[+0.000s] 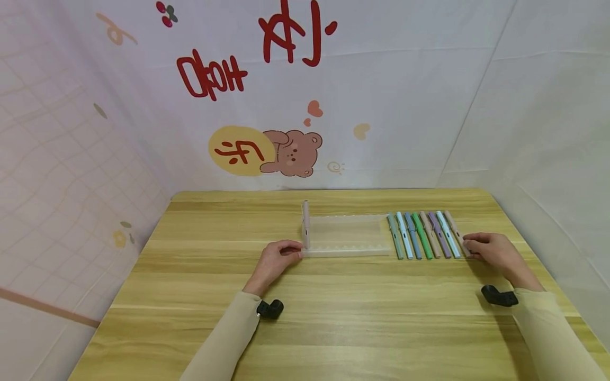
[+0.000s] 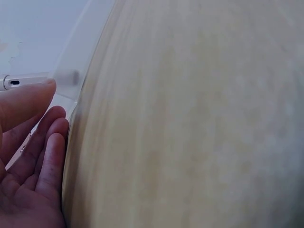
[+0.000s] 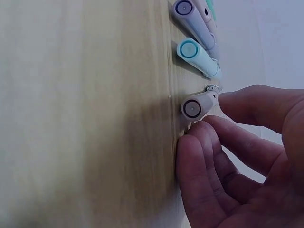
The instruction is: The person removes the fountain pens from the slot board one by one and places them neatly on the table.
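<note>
A clear plastic pen rack [image 1: 345, 252] lies on the table, with one pale pink pen [image 1: 306, 225] standing upright at its left end. My left hand [image 1: 277, 263] holds the rack's left front corner, thumb on one side and fingers on the other; in the left wrist view the thumb [image 2: 28, 102] overlaps the upright pen. To the right of the rack, several capped pens lie side by side, among them a green pen [image 1: 422, 235] and a purple pen [image 1: 439, 234]. At the row's right end, my right hand [image 1: 493, 254] pinches the lower end of a pinkish-beige pen [image 3: 194, 107] between thumb and fingertips.
The wooden table [image 1: 333, 323] ends at a white printed cloth backdrop [image 1: 395, 95], with more cloth at both sides. A light blue pen [image 3: 199, 59] lies just left of the pinched one. A black wrist camera [image 1: 499, 296] sits on each sleeve.
</note>
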`<state>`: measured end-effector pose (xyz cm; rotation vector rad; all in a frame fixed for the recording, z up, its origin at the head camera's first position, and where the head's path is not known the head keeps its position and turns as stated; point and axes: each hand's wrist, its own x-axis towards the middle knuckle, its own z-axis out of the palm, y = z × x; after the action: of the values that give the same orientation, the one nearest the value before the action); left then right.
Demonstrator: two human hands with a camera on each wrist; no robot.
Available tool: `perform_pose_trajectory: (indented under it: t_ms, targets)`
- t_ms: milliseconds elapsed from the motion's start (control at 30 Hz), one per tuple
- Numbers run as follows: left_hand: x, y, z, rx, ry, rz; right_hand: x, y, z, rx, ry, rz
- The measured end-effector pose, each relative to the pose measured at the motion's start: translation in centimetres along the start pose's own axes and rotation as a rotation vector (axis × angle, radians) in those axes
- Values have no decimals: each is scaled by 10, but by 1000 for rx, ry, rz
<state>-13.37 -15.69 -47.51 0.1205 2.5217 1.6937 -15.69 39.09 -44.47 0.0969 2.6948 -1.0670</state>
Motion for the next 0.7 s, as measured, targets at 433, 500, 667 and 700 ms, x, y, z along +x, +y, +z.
perform_pose_trajectory:
  t_ms: [433,500,667,700]
  targets:
    - [-1,1,-2,-4,-9,-12,-15,0,6,9,29,-24]
    - [-1,1,-3,-3,-8,-13,-17,-2,7,3,45,-27]
    - [-1,1,-3,0,-8,-13,-23,-10,7,-74,121,-71]
    - [-1,1,-3,-2,-8,-14,-24,-12,8,-83,141,-86]
